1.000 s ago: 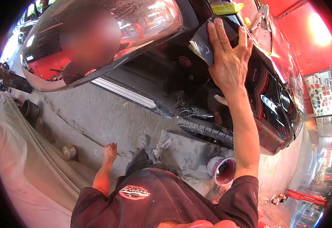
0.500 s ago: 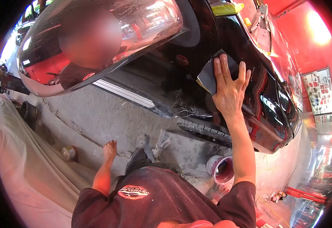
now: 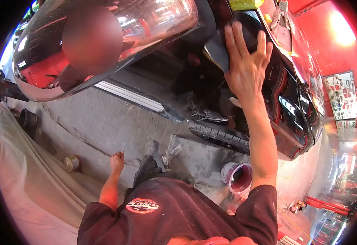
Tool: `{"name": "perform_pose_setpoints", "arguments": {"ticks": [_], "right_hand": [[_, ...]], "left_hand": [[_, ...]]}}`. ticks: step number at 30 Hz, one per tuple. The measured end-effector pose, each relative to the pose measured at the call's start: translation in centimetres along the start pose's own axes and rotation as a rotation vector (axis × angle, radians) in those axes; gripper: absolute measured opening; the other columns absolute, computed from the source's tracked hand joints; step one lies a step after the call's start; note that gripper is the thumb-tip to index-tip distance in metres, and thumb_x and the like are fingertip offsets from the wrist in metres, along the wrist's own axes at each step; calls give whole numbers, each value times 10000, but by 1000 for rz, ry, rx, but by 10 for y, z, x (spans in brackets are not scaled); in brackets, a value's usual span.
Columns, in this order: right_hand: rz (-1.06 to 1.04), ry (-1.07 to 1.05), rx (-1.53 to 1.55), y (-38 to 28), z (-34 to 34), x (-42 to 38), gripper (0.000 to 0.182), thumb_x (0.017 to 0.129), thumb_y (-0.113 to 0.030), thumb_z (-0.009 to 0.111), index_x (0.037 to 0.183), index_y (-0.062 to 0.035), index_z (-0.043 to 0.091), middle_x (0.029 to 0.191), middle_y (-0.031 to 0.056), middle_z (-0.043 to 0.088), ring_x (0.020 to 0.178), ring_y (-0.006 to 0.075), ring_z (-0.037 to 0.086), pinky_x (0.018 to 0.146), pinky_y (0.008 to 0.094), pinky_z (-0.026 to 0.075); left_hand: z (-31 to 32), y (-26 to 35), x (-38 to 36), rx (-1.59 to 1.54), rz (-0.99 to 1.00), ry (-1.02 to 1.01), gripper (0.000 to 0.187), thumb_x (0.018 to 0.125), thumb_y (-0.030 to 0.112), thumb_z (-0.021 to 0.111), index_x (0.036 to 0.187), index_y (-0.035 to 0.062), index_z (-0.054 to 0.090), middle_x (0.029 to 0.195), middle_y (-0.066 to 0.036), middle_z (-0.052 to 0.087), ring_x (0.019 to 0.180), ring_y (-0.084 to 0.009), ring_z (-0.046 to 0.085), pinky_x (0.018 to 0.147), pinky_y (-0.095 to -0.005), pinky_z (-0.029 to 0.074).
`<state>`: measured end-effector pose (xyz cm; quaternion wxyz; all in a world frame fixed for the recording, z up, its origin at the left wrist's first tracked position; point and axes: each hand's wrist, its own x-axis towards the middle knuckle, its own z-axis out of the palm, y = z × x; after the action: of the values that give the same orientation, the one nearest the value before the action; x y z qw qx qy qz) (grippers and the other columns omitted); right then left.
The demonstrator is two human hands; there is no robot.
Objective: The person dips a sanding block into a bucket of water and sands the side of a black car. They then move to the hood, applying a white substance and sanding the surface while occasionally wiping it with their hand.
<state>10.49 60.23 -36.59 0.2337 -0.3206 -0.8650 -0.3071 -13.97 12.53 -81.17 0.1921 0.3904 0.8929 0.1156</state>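
My right hand (image 3: 247, 67) lies flat over a dark sheet of sandpaper (image 3: 218, 55), pressing it to the glossy black body panel (image 3: 205, 83) of a car. Its fingers point toward the upper edge of the panel, and one folded corner of the sheet sticks out on the left. Down by my leg hangs my left hand (image 3: 117, 161), fingers loosely bent, with nothing visible in it. Above the panel's top edge is a yellow covering (image 3: 246, 4).
Curved car glass (image 3: 158, 24) fills the upper left, above a ridged side step (image 3: 131, 97). A tyre (image 3: 219, 134) shows below the panel. A bucket (image 3: 243, 185) stands on the floor near my right elbow. At left are a tin (image 3: 71, 163) and a draped sheet (image 3: 19, 163).
My right hand has slid up the black panel with the sandpaper, closer to the yellow covering. My left hand has barely moved. The view has shifted slightly.
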Motion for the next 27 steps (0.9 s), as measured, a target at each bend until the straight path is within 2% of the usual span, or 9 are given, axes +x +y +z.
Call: {"name": "perform_pose_setpoints", "arguments": {"ticks": [7,10,11,14,16,18,19,24,27], "right_hand": [[43,13,81,2,16,-61,684,867,-191,660,1527,-217,482,1613,-68,408,1427,463,294,1188,642,197],[6,47,-19,3,6,-3,667,865,-186,664,1512,-235,507,1598,-66,434,1428,465,292,1179,657,198],[10,57,-60,0,-5,13,673,860,-142,677,1506,-238,514,1569,-65,473,1435,442,303,1194,594,230],[48,196,400,12,-15,18,583,903,-68,672,1467,-158,556,1477,59,573,1352,392,463,1159,403,362],[234,323,836,24,-31,3,337,1043,-143,586,1362,-42,623,1343,68,656,1259,248,592,1086,370,443],[702,522,1452,38,-37,-24,356,1035,-152,618,1369,-38,571,1254,115,663,1162,206,646,1005,416,556],[719,540,1544,38,-44,-33,423,996,-59,648,1398,-29,520,1256,119,657,1080,220,678,969,464,599],[856,365,1381,17,-19,-51,190,963,12,656,1152,15,671,1063,92,712,891,172,698,694,375,653],[784,375,1211,13,-5,-51,171,956,-30,701,1121,10,684,1050,40,707,938,132,656,853,284,548]], "left_hand": [[-2,-6,-8,-31,-28,10,353,1022,250,538,826,-16,662,851,-229,689,838,-438,650,760,-540,498],[-2,-10,-8,-19,15,29,344,1018,232,545,806,-19,649,822,-237,680,813,-449,644,751,-540,496],[1,-14,-10,-9,41,45,342,1017,227,548,800,-19,644,812,-239,676,805,-451,642,748,-540,496],[2,-16,-9,-30,16,75,345,1017,228,549,791,-17,638,806,-237,673,808,-447,644,744,-535,499],[-7,-8,-10,-49,-14,35,342,1016,230,553,796,-16,643,811,-235,674,816,-443,646,747,-534,502],[-5,-7,-9,-32,-28,-2,345,1016,243,550,813,-16,653,832,-233,681,827,-440,650,753,-534,509],[-2,-8,-12,-29,-30,-1,349,1017,249,548,817,-15,656,838,-232,683,828,-440,651,754,-534,510],[10,-15,-15,-7,18,17,369,1026,278,531,838,-10,663,864,-232,691,841,-445,653,761,-542,511],[5,-11,-17,-55,-5,12,370,1026,287,533,848,-8,666,867,-242,687,852,-454,650,766,-551,506]]}}
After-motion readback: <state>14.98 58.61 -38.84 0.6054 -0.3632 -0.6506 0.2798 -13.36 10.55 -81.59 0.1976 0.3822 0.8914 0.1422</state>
